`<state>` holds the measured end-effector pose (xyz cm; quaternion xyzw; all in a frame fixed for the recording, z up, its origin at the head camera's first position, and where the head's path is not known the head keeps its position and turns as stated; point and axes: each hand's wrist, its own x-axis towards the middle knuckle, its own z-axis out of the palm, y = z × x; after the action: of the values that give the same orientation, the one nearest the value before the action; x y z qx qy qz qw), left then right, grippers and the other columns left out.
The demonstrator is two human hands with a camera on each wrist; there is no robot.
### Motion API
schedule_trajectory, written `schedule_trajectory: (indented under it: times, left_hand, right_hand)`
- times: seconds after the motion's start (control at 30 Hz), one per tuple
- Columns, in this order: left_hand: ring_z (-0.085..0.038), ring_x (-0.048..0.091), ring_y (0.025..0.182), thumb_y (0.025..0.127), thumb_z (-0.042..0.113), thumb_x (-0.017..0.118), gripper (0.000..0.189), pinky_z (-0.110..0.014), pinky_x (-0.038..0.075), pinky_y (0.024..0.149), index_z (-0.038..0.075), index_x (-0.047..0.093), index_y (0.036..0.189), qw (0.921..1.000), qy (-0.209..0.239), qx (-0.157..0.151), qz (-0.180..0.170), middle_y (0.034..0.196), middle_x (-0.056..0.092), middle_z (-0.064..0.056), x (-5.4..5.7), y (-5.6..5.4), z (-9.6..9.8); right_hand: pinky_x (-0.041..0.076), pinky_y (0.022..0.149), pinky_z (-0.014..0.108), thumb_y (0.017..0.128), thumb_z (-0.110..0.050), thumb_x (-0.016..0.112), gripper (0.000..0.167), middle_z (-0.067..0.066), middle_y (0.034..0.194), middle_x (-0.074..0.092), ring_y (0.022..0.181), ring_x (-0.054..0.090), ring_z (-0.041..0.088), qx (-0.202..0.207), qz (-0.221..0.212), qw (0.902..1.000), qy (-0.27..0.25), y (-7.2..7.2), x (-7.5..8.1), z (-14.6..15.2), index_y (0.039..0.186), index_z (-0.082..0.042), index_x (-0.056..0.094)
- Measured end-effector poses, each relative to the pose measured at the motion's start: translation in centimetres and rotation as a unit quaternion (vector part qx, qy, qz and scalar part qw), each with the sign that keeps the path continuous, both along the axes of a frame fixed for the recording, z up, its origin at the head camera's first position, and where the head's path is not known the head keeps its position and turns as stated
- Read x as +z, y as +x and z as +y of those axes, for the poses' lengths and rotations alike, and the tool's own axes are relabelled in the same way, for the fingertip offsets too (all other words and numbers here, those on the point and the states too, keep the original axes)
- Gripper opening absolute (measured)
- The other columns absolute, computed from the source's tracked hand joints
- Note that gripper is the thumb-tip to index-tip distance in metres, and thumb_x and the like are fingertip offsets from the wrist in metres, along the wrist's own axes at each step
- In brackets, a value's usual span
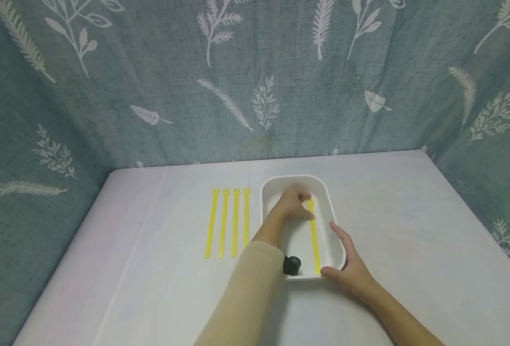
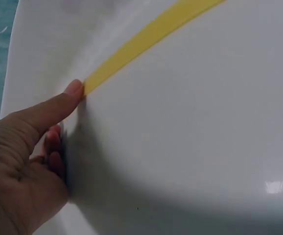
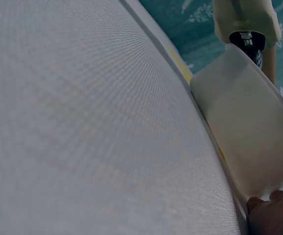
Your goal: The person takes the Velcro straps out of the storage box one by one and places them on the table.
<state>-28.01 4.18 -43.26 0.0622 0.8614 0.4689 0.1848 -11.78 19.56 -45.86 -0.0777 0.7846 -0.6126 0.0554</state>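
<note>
A white plastic tray [image 1: 300,179] stands on the table, its wall filling much of the left wrist view. Inside it, a yellow strap [image 1: 314,240] with a slotted head, like a cable tie, lies lengthwise near the right wall. My left hand [image 1: 290,203] reaches into the tray and pinches this strap near its far, slotted end; the left wrist view shows the thumb [image 2: 73,90] at the strap, other fingers curled beneath. My right hand [image 1: 353,270] grips the tray's near right corner, thumb at the near rim and a finger along the right rim.
Several matching yellow straps [image 1: 223,223] lie side by side on the table [image 1: 159,288], left of the tray. A black wrist device [image 1: 292,265] on the left sleeve hangs over the tray's near end. A teal leaf-patterned curtain [image 1: 177,129] borders the table's back and sides.
</note>
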Motion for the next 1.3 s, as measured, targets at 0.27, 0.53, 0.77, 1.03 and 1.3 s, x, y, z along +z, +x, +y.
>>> schedule_trajectory:
  times: [0.27,0.53,0.77,1.03,1.3]
  left_hand:
    - [-0.014,0.046,0.087,0.062,-0.002,0.086,0.048,-0.023,0.044,0.078,0.004,0.068,0.106,1.0000,0.000,0.000,-0.003,0.098,0.055,-0.003,-0.01,-0.09,-0.11]
    - [-0.014,0.046,0.087,0.063,-0.002,0.084,0.045,-0.022,0.044,0.077,0.003,0.068,0.105,0.9999,-0.007,-0.014,0.008,0.097,0.056,-0.004,0.36,-0.31,-0.26]
    - [-0.014,0.043,0.082,0.063,-0.003,0.085,0.054,-0.021,0.041,0.070,0.001,0.060,0.111,0.9999,0.003,-0.011,-0.001,0.090,0.047,-0.001,-0.04,-0.24,-0.20]
    - [-0.012,0.046,0.082,0.065,0.002,0.084,0.040,-0.018,0.041,0.070,0.003,0.067,0.101,0.9993,-0.024,-0.024,0.013,0.088,0.051,0.000,0.21,-0.06,-0.20]
    - [-0.013,0.044,0.078,0.066,0.002,0.083,0.036,-0.019,0.039,0.065,0.003,0.066,0.098,0.9989,-0.032,-0.027,0.020,0.084,0.048,0.000,0.16,-0.09,-0.40]
  right_hand:
    - [0.048,0.080,0.020,0.073,-0.010,0.078,0.101,0.021,0.142,0.027,0.106,0.047,0.028,-0.004,-0.005,1.0000,-0.004,0.00,0.05,-0.02,0.151,-0.024,0.015]
    - [0.048,0.080,0.020,0.073,-0.010,0.078,0.101,0.020,0.144,0.025,0.108,0.045,0.032,-0.003,-0.003,1.0000,-0.003,-0.28,0.15,-0.04,0.151,-0.026,0.015]
    - [0.047,0.083,0.018,0.074,-0.011,0.078,0.101,0.019,0.148,0.022,0.113,0.042,0.033,-0.003,-0.002,0.9999,0.011,0.03,0.16,-0.09,0.151,-0.026,0.014]
    - [0.047,0.082,0.018,0.072,-0.009,0.078,0.101,0.018,0.147,0.023,0.109,0.043,0.030,-0.013,-0.002,0.9997,0.018,0.32,0.36,-0.09,0.151,-0.026,0.016]
    - [0.049,0.080,0.019,0.073,-0.006,0.076,0.100,0.020,0.142,0.026,0.104,0.049,0.022,-0.002,-0.004,0.9999,-0.013,0.05,0.08,-0.19,0.151,-0.023,0.016]
